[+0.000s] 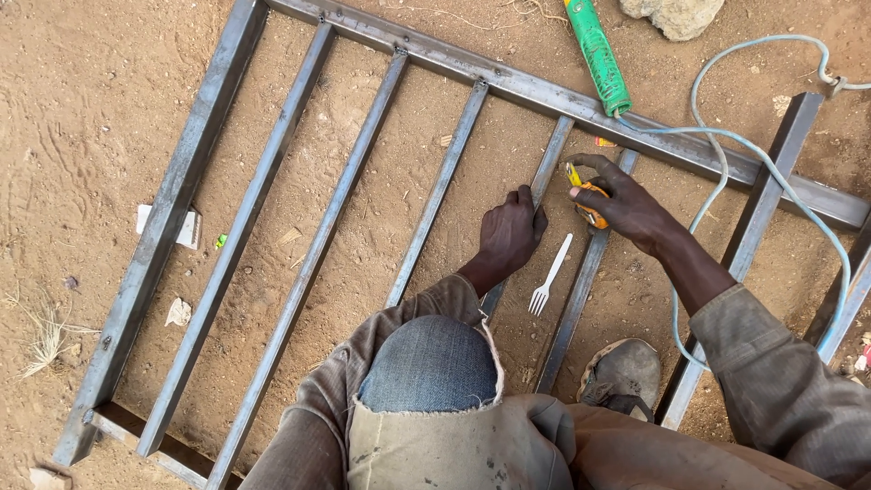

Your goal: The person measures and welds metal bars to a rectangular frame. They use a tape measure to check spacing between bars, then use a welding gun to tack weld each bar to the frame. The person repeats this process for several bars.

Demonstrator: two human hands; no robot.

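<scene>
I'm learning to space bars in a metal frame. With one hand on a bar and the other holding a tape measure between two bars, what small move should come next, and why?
Probably draw the tape across to the next bar. The right hand holds it in the gap between two bars, with no blade visibly out, while the left hand rests on the neighbouring bar, seemingly steadying it.

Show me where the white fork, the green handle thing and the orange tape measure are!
white fork (550, 276): head view, on its thin stem.
green handle (598, 56): head view, middle of its ribbed grip.
orange tape measure (593, 214): head view, on its case in the right hand (628, 207).
</scene>
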